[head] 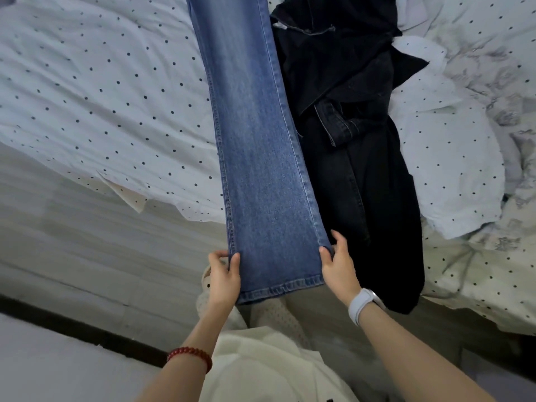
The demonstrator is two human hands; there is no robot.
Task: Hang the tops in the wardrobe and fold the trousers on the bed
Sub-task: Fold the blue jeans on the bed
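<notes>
A pair of blue jeans (255, 134) stretches lengthwise from the top of the view down past the bed's near edge, legs laid one on the other. My left hand (224, 278) pinches the left corner of the hem. My right hand (338, 264) pinches the right corner, thumb on top. The hem end hangs off the bed in the air between my hands. Right of the jeans lies a heap of dark, almost black garments (353, 146), one with a visible denim waistband.
The bed has a white sheet with small dark dots (95, 91). A crumpled floral duvet (493, 91) lies at the right. Pale floor (72, 242) shows at the left, with a dark strip along its lower left.
</notes>
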